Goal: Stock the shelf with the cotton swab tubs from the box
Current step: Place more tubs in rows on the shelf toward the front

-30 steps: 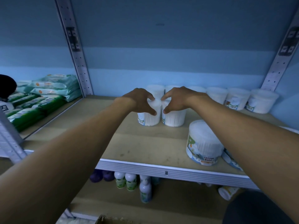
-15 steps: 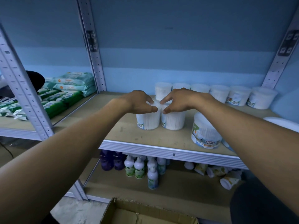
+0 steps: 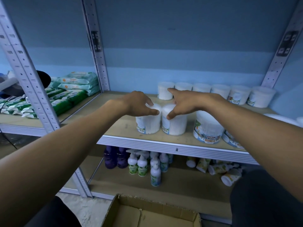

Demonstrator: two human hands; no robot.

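Two white cotton swab tubs stand side by side near the front of the wooden shelf (image 3: 118,126). My left hand (image 3: 139,104) hovers over the left tub (image 3: 148,123), fingers loose, its thumb tip at the lid's edge. Over the right tub (image 3: 176,125) my right hand (image 3: 185,102) is spread, index finger stretched toward the back and thumb tip on the lid. Neither hand grips a tub. A row of several more tubs (image 3: 219,90) lines the back wall. The open cardboard box (image 3: 147,213) sits below on the floor; no tubs show in the visible part.
A larger labelled cotton buds tub (image 3: 208,128) stands at the front right, another behind my right forearm. Wipe packs (image 3: 77,82) fill the left bay past a metal upright (image 3: 32,89). Pump bottles (image 3: 142,163) and toppled cups (image 3: 219,169) occupy the lower shelf.
Both hands have let go of the two front tubs, fingers now spread and lifting off the lids. The view has pulled back, showing more of the box.
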